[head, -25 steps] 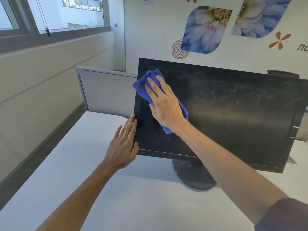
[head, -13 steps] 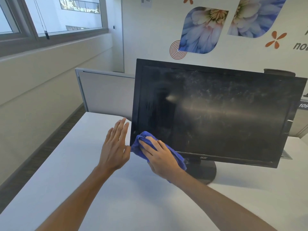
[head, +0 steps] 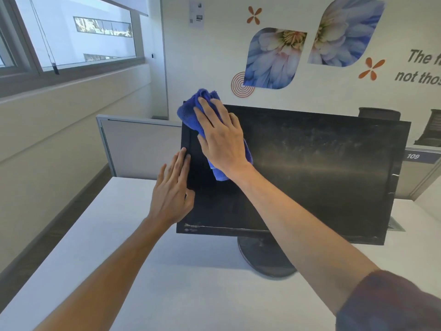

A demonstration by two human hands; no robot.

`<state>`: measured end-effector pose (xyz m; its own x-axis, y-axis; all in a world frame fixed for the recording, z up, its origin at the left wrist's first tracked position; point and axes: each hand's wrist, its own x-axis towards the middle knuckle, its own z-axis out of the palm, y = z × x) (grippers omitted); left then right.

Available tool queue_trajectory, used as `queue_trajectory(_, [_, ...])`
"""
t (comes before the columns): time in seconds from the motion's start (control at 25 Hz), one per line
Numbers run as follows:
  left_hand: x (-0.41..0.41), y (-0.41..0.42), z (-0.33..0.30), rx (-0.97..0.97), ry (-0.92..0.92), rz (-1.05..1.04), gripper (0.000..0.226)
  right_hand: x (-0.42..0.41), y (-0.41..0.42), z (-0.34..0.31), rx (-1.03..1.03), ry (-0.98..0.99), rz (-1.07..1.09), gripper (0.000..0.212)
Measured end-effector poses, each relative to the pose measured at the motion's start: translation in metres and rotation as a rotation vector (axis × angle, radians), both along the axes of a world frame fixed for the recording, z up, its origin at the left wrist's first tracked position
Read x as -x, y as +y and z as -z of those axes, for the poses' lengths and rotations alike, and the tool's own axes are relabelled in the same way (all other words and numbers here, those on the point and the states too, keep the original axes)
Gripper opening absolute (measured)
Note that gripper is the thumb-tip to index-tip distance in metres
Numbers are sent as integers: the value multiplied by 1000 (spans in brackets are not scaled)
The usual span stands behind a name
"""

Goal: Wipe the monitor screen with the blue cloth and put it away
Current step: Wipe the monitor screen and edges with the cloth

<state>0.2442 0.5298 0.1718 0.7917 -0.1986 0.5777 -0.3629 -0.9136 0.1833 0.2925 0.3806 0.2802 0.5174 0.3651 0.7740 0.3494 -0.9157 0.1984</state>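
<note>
The right hand (head: pixel 220 139) lies flat with its fingers spread and nearly straight, pressing the blue cloth (head: pixel 194 111) against the upper left corner of the monitor (head: pixel 322 168) screen; the bunched cloth sticks out above the fingertips, past the top edge of the frame, and below the wrist. The right forearm reaches up from the lower right, a dark sleeve pushed back near the elbow. The left hand (head: pixel 173 189) is also flat, fingers straight and together, resting against the left bezel with the thumb touching the front of the screen; its forearm comes up from the lower left. The monitor stands on its round base (head: pixel 262 259) on the white table (head: pixel 114 247), its screen dusty and streaked on the right half.
</note>
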Motion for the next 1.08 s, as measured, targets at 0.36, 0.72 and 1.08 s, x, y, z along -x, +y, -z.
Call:
queue_trajectory(0.36, [0, 3, 7, -44, 22, -6, 80, -12, -41, 10, 35, 106, 154, 69])
queue_trajectory(0.72, [3, 5, 12, 0, 46, -72, 80, 0, -116, 12, -15, 119, 249, 68])
queue_trajectory(1.08, [6, -56, 11, 61, 32, -216, 79, 17, -248, 11, -58, 105, 365, 67])
